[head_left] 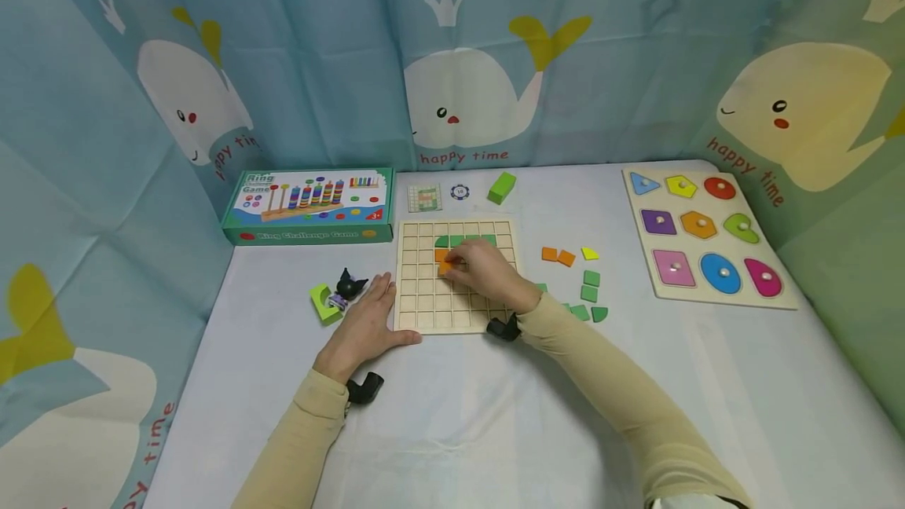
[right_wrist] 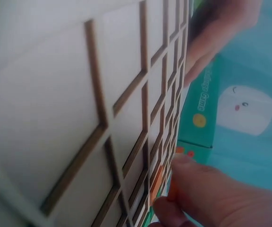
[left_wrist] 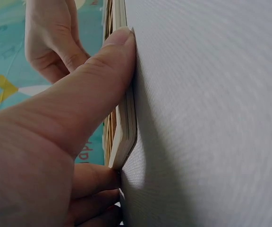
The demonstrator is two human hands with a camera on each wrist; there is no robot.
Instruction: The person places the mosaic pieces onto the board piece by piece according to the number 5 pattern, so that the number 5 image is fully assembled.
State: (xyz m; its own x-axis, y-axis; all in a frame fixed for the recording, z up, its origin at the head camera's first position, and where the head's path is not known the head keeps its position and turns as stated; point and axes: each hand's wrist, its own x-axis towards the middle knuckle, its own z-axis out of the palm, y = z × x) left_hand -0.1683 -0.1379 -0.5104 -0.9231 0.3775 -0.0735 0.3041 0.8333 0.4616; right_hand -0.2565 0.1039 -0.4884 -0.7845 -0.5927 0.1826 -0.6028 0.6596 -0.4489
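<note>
A wooden grid board lies flat on the white table, with several green tiles in a row near its far side. An orange square tile sits in a cell just below that row. My right hand pinches another orange tile between thumb and fingertips, low over the cell beneath; in the right wrist view the pinched tile is partly covered by the fingers. My left hand rests against the board's near left corner, its thumb along the near edge and its fingers by the left side.
Loose orange tiles, a yellow piece and several green pieces lie right of the board. Behind it are a pattern card, a chip and a green block. A game box, a figurine and a shape puzzle flank it.
</note>
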